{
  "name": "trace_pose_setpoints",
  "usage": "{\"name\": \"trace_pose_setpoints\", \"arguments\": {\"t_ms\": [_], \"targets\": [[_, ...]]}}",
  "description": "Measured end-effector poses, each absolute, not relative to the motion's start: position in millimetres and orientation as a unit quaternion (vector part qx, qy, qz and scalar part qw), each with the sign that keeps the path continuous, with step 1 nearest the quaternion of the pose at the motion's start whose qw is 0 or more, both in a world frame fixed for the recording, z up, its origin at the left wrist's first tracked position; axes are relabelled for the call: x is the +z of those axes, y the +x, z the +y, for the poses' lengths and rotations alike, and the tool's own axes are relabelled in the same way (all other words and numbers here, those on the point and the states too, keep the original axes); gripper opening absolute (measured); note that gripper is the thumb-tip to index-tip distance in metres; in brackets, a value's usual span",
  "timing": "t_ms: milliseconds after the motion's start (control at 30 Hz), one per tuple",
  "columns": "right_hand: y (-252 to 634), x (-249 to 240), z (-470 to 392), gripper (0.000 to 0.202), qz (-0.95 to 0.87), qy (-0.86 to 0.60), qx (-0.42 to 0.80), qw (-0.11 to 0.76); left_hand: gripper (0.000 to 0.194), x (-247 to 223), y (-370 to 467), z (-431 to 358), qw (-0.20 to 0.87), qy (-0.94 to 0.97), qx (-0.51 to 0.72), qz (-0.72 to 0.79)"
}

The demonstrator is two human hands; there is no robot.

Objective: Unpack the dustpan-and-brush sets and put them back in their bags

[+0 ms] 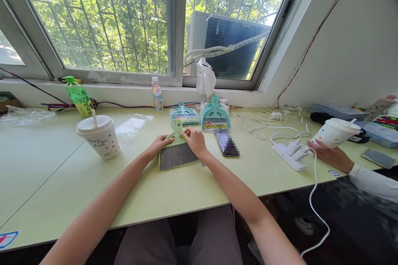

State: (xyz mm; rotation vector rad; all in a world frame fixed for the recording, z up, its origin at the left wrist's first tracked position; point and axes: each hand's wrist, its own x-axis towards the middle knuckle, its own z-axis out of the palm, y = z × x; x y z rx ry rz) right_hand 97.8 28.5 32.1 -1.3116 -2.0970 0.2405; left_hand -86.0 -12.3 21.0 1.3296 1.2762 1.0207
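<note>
A green hand brush with grey bristles [178, 156] lies at the middle of the pale table, its bristles toward me. My left hand [159, 145] has its fingers closed on the left side of the brush's green head. My right hand [194, 138] is at the right side of the handle, thumb and finger pinched on its edge. Just beyond my hands are two wrapped teal brush sets, a smaller one [184, 114] and a larger one [215, 116]. A dark phone [226, 144] rests to the right of my right hand.
A white cup [99, 137] with a straw stands left, a green bottle [78, 97] behind it. A small bottle [157, 94] is near the sill. At right are a power strip [289, 157], cables and a person's hand [332, 155] at another cup [334, 132].
</note>
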Motion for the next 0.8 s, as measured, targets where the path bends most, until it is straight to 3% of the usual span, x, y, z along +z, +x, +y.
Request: {"name": "trace_pose_setpoints", "arguments": {"t_ms": [100, 167, 300, 800], "targets": [[103.9, 34.3, 36.4, 0.034, -0.794, -0.471, 0.095, 0.373, 0.054, 23.0, -92.0, -11.0, 0.482, 0.53, 0.441, 0.541], [105.6, 33.3, 42.5, 0.043, -0.798, -0.461, 0.166, 0.35, 0.05, 24.0, -92.9, -11.7, 0.479, 0.533, 0.443, 0.539], [103.7, 25.0, 52.4, 0.03, -0.793, -0.451, 0.307, 0.272, 0.048, 23.1, -91.5, -13.4, 0.492, 0.548, 0.43, 0.522], [98.1, 8.9, 51.7, 0.044, -0.669, -0.363, 0.562, 0.325, 0.047, 4.2, -88.7, 0.1, 0.451, 0.553, 0.465, 0.524]]}}
